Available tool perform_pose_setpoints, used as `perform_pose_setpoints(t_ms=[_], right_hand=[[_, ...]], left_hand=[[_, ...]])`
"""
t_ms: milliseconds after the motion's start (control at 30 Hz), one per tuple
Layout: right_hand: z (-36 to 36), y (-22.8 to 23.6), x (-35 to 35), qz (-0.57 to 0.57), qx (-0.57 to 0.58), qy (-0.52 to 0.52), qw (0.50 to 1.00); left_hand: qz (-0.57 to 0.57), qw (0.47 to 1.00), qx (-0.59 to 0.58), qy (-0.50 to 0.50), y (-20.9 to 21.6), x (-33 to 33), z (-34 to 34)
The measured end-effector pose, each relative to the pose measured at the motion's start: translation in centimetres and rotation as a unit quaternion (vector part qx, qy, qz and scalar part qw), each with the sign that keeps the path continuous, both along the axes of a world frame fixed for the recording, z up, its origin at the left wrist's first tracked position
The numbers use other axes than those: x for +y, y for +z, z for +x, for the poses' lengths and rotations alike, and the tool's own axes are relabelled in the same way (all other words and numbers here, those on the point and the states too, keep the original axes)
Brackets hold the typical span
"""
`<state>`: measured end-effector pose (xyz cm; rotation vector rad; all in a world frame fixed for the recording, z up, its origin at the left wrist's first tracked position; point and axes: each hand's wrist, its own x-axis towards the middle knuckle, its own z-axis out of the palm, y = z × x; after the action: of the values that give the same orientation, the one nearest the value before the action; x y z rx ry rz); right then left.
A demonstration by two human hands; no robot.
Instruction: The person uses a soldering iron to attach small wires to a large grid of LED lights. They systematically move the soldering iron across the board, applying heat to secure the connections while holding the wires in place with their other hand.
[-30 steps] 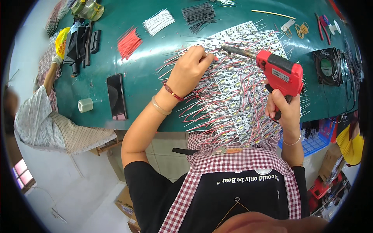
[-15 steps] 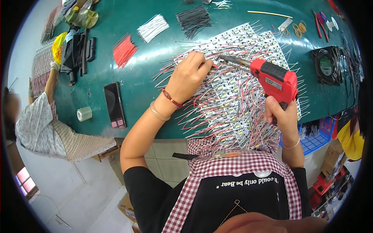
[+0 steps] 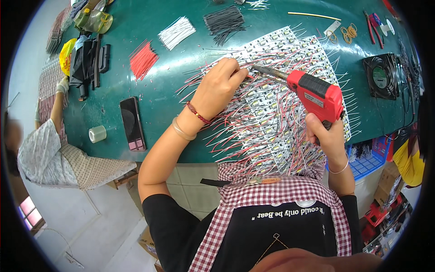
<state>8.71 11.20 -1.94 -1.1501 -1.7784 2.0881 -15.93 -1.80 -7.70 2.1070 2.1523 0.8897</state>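
Note:
My right hand (image 3: 325, 133) grips a red and black soldering gun (image 3: 315, 93) by its handle, a finger at the trigger. Its long dark tip points left and ends close to the fingertips of my left hand (image 3: 221, 84). Those left fingers are pinched together around a thin red wire (image 3: 248, 77), mostly hidden by the hand. Both hands are over a wide sheet of small white LED circuit boards (image 3: 267, 43), many with red and white wires trailing from them. The tip's exact contact with a board is too small to make out.
Bundles of red wires (image 3: 143, 60), white wires (image 3: 176, 33) and black wires (image 3: 224, 25) lie beyond my left hand. A phone (image 3: 132, 123) and tape roll (image 3: 97, 133) are at left; a fan (image 3: 380, 76) and pliers (image 3: 374, 31) at right. A gloved co-worker's hand (image 3: 62, 85) is far left.
My right hand and the soldering gun have shifted slightly left. My left hand has moved a little left and up, its fingers still pinched.

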Motion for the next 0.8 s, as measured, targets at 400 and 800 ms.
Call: perform_pose_setpoints(t_ms=[400,800], right_hand=[[0.3,0.3,-0.1,-0.005,0.004,-0.008,1.000],[0.5,0.3,-0.1,-0.020,0.051,-0.040,0.998]], left_hand=[[-0.023,1.000,0.004,-0.009,0.4,0.1,-0.1],[-0.031,0.999,0.014,-0.017,1.0,0.4,-0.3]])
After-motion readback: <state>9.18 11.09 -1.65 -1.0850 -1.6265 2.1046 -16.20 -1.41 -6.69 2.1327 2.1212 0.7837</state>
